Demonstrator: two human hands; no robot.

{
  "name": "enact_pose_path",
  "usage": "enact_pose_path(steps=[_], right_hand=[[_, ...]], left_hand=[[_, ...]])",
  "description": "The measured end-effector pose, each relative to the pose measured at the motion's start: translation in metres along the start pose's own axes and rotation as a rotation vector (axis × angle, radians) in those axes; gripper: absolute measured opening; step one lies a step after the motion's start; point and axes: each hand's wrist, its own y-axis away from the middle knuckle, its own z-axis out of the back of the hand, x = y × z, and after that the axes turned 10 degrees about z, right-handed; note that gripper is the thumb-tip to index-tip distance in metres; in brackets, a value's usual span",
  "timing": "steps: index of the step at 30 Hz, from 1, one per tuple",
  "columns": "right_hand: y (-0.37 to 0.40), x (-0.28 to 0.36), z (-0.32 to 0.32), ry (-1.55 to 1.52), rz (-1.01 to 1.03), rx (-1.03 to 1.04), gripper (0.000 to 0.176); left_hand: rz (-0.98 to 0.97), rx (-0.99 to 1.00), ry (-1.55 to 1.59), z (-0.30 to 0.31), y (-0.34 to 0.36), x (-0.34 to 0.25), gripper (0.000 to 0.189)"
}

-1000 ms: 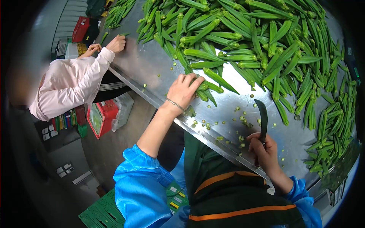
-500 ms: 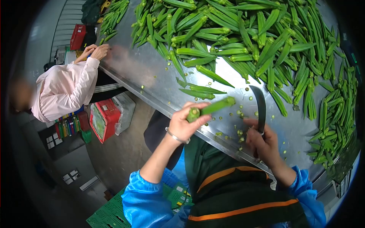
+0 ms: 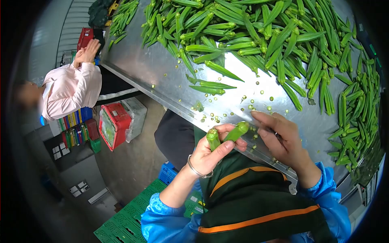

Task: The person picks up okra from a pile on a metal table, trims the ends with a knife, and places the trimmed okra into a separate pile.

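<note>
My left hand (image 3: pixel 208 156) is closed around okra pods (image 3: pixel 237 131), two of which show, their pale stem ends pointing up and away from me. Close by on the right, my right hand (image 3: pixel 283 141) has its fingers curled over the table's near edge. A small dark piece of the knife (image 3: pixel 277 135) shows between those fingers; its blade is hard to make out here. Small round okra trimmings (image 3: pixel 214 117) lie scattered on the metal table (image 3: pixel 162 87) around both hands. Several loose pods (image 3: pixel 208 87) rest just beyond them.
A large heap of okra (image 3: pixel 243 36) covers the far part of the table, with another pile (image 3: pixel 356 113) at the right. A person in a pale pink top (image 3: pixel 73 87) stands at the left edge. Red crates (image 3: pixel 115 123) and green crates (image 3: pixel 125 214) are on the floor.
The pod in my left hand has swung in closer, its end now upright beside the other. The knife's curved blade, plain before, no longer shows clearly. The other person's hands have lifted off the table.
</note>
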Motion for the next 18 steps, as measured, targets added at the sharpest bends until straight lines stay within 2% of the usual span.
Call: enact_pose_path(steps=[2, 3, 5, 6, 9, 12, 13, 15, 16, 17, 18], right_hand=[[0.002, 0.001, 0.003, 0.089, 0.082, 0.013, 0.042], [0.003, 0.001, 0.004, 0.177, 0.162, 0.030, 0.044], [0.001, 0.005, 0.006, 0.252, 0.180, 0.062, 0.046], [-0.001, 0.006, 0.007, 0.324, 0.202, 0.100, 0.048], [-0.003, 0.005, 0.007, 0.314, 0.228, 0.083, 0.049], [-0.003, 0.005, 0.008, 0.321, 0.247, 0.079, 0.047], [-0.002, 0.004, 0.009, 0.321, 0.246, 0.077, 0.047], [0.004, 0.000, 0.014, 0.465, 0.213, 0.201, 0.043], [0.011, -0.006, 0.015, 0.465, 0.218, 0.201, 0.043], [0.021, -0.015, 0.013, 0.474, 0.106, 0.204, 0.042], [0.023, -0.018, 0.011, 0.480, -0.004, 0.214, 0.040]], left_hand=[[0.068, -0.085, 0.020, -0.007, 0.005, 0.000, 0.030], [0.072, -0.079, 0.017, -0.007, 0.005, -0.001, 0.030], [0.094, 0.025, 0.122, -0.006, 0.006, -0.003, 0.032], [0.098, -0.042, 0.133, -0.014, 0.007, -0.005, 0.034], [0.111, 0.015, 0.221, -0.019, 0.007, -0.004, 0.035], [0.164, -0.026, 0.325, -0.027, 0.010, -0.003, 0.039], [0.166, -0.025, 0.324, -0.024, 0.011, -0.001, 0.039], [0.214, 0.208, 0.460, -0.012, 0.017, 0.004, 0.043], [0.218, 0.197, 0.365, -0.013, 0.022, -0.004, 0.045], [0.197, 0.265, 0.291, -0.008, 0.022, -0.006, 0.047], [0.206, 0.215, 0.232, -0.010, 0.022, -0.010, 0.049]])
